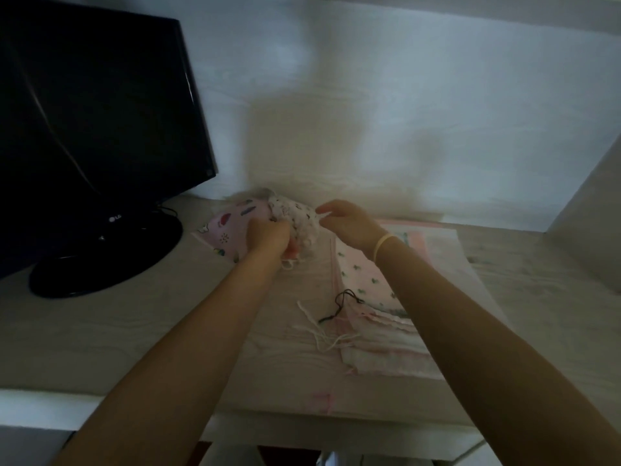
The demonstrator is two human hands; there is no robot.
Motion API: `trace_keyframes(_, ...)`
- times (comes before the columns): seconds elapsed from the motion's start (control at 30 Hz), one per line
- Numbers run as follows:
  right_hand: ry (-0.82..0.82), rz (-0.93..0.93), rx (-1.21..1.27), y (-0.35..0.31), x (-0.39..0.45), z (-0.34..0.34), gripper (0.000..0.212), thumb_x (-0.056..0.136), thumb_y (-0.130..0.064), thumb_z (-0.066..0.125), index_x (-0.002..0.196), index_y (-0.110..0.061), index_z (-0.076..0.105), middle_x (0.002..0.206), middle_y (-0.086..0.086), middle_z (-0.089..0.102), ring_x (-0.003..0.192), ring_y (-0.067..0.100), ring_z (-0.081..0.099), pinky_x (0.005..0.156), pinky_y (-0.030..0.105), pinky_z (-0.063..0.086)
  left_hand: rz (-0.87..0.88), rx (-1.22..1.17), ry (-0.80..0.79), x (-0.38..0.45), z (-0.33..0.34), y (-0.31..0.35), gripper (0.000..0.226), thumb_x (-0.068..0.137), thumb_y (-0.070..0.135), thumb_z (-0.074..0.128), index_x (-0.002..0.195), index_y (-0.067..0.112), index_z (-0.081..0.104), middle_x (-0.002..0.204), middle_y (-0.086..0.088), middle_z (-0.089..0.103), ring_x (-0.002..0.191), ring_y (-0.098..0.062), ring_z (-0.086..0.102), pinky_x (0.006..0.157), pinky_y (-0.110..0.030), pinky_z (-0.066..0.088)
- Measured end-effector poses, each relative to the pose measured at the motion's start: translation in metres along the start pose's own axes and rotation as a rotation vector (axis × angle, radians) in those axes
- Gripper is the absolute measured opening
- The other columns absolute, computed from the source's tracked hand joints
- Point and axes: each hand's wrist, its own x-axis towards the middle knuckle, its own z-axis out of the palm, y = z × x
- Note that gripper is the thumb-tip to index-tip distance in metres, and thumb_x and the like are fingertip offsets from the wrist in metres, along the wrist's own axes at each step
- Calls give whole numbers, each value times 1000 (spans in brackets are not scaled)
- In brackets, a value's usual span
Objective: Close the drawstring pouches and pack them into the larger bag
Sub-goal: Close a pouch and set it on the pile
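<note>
while the left hand (270,235) grips the bunched body of a white patterned pouch (297,213), fingers curled into the cloth, the right hand (346,222) pinches its far end, seemingly at the cord, at the desk's (134,331) twelve o'clock. a larger pink printed bag (232,225) lies at ten o'clock, touching the pouch and partly beneath the left hand. judging by the stack of flat pouches (376,314) at four o'clock, cords trailing loose, most of the closing and packing remains. a dark monitor (94,129) stands at nine o'clock.
</note>
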Motion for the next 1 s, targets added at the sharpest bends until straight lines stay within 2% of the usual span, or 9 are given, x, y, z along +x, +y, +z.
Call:
trace_keyframes(0.07, 19, 28, -13, 8, -7, -8, 25, 94, -20, 54, 115, -13, 66, 114, 6, 63, 104, 22, 59, 81, 30, 43, 132, 49, 78, -15, 8, 0, 26, 85, 17, 56, 105, 1, 61, 83, -15, 69, 55, -23, 63, 46, -28, 51)
trace_keyframes(0.13, 22, 76, 16, 15, -17, -18, 24, 94, -21, 55, 108, -8, 68, 100, 6, 67, 93, 23, 63, 74, 29, 47, 271, 126, 68, -36, 20, 4, 16, 84, 21, 56, 97, 12, 56, 88, -8, 66, 69, -23, 61, 59, -33, 51)
trace_keyframes(0.27, -120, 217, -28, 30, -39, -36, 19, 95, -18, 53, 101, -6, 66, 82, 6, 66, 70, 19, 63, 63, 28, 51, 391, 577, -311, -60, 45, 4, 13, 87, 28, 58, 88, 16, 64, 83, -4, 66, 73, -23, 64, 67, -32, 52)
trace_keyframes(0.4, -245, 283, -229, 51, -60, -42, 21, 96, -14, 54, 108, -2, 67, 92, 7, 66, 79, 19, 63, 75, 32, 53, 405, 1027, -624, -69, 58, -9, 28, 85, 32, 66, 103, 12, 72, 102, -4, 68, 93, -19, 64, 76, -30, 51)
trace_keyframes(0.5, -309, 165, -449, 65, -78, -45, 18, 88, -25, 65, 103, -18, 71, 97, -3, 66, 92, 15, 62, 80, 26, 50, 442, 1188, -733, -80, 59, -11, 32, 82, 34, 70, 108, 18, 72, 111, 3, 66, 93, -13, 60, 80, -26, 49)
trace_keyframes(0.6, -313, 103, -566, 73, -90, -43, 32, 81, -38, 70, 108, -22, 69, 108, -4, 63, 100, 17, 58, 91, 30, 47, 484, 1288, -703, -88, 61, -13, 31, 83, 31, 71, 113, 20, 70, 110, 5, 65, 89, -11, 56, 76, -24, 45)
trace_keyframes(0.7, -248, 87, -618, 80, -92, -35, 33, 79, -41, 70, 106, -24, 67, 110, -1, 63, 97, 17, 57, 87, 29, 47, 536, 1347, -592, -92, 64, -18, 29, 83, 25, 72, 112, 19, 70, 114, 1, 64, 93, -16, 59, 75, -24, 45)
trace_keyframes(0.83, -175, 66, -720, 78, -93, -29, 40, 83, -54, 62, 97, -17, 69, 97, 2, 67, 88, 21, 61, 79, 31, 50, 514, 1212, -405, -92, 63, -27, 23, 86, 15, 62, 109, 15, 66, 116, -8, 64, 102, -26, 60, 83, -31, 51)
trace_keyframes(1.0, -107, 87, -780, 76, -94, -27, 43, 97, -45, 44, 93, -9, 69, 91, 10, 68, 83, 27, 62, 71, 32, 47, 364, 1052, -451, -91, 55, -30, 28, 87, 23, 59, 82, -4, 61, 80, -31, 53, 60, -31, 54, 48, -26, 29)
